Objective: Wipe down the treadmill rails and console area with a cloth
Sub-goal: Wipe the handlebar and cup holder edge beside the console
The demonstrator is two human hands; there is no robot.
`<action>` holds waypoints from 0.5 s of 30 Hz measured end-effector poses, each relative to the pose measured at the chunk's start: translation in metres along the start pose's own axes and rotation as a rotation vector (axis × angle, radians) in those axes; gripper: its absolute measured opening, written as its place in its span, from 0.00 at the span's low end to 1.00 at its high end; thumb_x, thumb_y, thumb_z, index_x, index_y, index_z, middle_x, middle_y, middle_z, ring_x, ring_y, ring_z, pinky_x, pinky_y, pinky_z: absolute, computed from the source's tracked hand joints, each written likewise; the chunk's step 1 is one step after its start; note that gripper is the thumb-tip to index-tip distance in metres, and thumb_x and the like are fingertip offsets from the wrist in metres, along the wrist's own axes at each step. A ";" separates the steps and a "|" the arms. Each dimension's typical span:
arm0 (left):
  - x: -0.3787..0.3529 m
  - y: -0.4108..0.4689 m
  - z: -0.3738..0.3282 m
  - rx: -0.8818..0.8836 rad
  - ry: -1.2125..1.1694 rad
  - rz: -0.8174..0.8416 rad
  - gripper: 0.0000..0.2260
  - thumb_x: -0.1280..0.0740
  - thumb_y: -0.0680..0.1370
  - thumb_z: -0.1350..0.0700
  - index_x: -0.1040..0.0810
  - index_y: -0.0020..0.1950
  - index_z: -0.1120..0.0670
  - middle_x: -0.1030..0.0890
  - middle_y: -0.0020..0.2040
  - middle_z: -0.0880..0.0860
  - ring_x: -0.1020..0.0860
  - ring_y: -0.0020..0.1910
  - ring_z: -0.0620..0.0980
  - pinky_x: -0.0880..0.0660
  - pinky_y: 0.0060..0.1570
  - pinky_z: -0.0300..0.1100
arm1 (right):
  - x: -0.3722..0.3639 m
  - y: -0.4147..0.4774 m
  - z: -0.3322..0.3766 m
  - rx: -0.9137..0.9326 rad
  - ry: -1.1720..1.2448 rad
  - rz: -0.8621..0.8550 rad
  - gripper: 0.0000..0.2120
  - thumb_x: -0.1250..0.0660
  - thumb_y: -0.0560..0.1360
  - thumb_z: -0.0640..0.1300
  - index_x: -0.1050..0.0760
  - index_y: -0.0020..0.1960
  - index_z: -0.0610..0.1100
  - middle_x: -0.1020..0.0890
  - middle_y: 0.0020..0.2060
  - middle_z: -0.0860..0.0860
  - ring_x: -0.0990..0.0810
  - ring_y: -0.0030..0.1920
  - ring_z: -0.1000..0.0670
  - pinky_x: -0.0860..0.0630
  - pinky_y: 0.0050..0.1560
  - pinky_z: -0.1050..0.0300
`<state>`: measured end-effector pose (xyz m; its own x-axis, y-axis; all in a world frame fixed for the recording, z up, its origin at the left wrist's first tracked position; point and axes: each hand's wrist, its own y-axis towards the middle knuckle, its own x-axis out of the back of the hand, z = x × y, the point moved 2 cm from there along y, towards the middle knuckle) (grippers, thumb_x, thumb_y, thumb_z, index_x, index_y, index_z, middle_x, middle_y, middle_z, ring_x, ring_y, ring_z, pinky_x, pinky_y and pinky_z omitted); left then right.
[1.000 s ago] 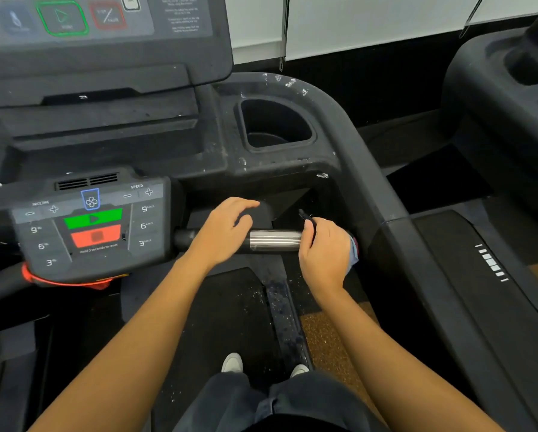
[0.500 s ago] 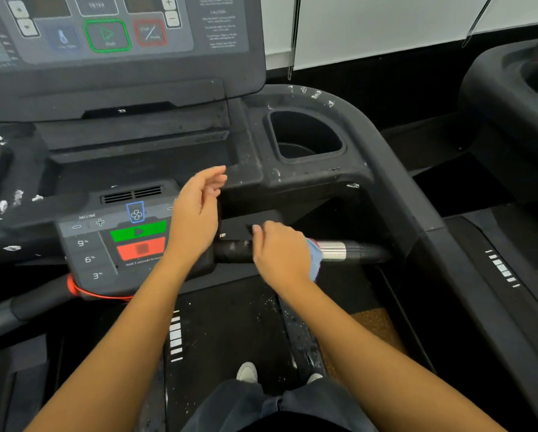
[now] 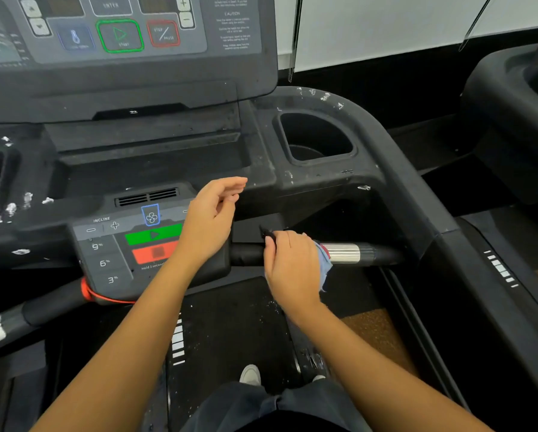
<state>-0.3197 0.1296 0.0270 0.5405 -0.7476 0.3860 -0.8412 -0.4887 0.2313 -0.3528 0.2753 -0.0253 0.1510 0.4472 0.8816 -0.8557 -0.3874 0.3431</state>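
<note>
I note the right hand (image 3: pixel 292 269), clamped on the blue cloth (image 3: pixel 324 265), has slid inward along the front rail (image 3: pixel 367 254) toward 9 o'clock, baring its chrome sleeve; left hand (image 3: pixel 210 219) lifted, loosely spread, empty.

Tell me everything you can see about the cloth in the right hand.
The cloth looks like soft, light blue fabric, bunched up and mostly hidden under the right hand. It is pressed around the black front handlebar, right beside its shiny metal sensor sleeve. A loose fold hangs below the bar. A reddish edge shows near the top.
</note>
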 end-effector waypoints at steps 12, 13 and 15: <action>-0.001 -0.001 0.000 -0.069 0.063 0.001 0.15 0.42 0.77 0.68 0.22 0.56 0.52 0.25 0.52 0.41 0.26 0.56 0.40 0.31 0.58 0.28 | -0.015 -0.010 0.009 0.317 0.200 -0.029 0.13 0.40 0.77 0.48 0.22 0.52 0.42 0.18 0.43 0.49 0.20 0.43 0.49 0.23 0.45 0.53; 0.000 -0.001 0.000 -0.071 0.069 0.008 0.15 0.42 0.77 0.68 0.22 0.56 0.53 0.25 0.52 0.42 0.26 0.56 0.40 0.31 0.57 0.28 | -0.015 -0.010 0.008 0.272 0.203 -0.039 0.13 0.41 0.77 0.48 0.22 0.52 0.42 0.18 0.42 0.49 0.20 0.42 0.50 0.23 0.45 0.52; 0.000 -0.002 -0.001 -0.080 0.065 0.018 0.15 0.42 0.77 0.68 0.22 0.56 0.53 0.25 0.52 0.42 0.26 0.56 0.39 0.32 0.57 0.26 | -0.016 -0.010 0.014 0.174 0.219 -0.063 0.13 0.42 0.77 0.48 0.22 0.50 0.43 0.18 0.41 0.50 0.20 0.42 0.50 0.22 0.46 0.52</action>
<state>-0.3183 0.1314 0.0278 0.5254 -0.7238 0.4473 -0.8507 -0.4360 0.2938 -0.3392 0.2606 -0.0380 0.0743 0.6307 0.7725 -0.7477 -0.4773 0.4616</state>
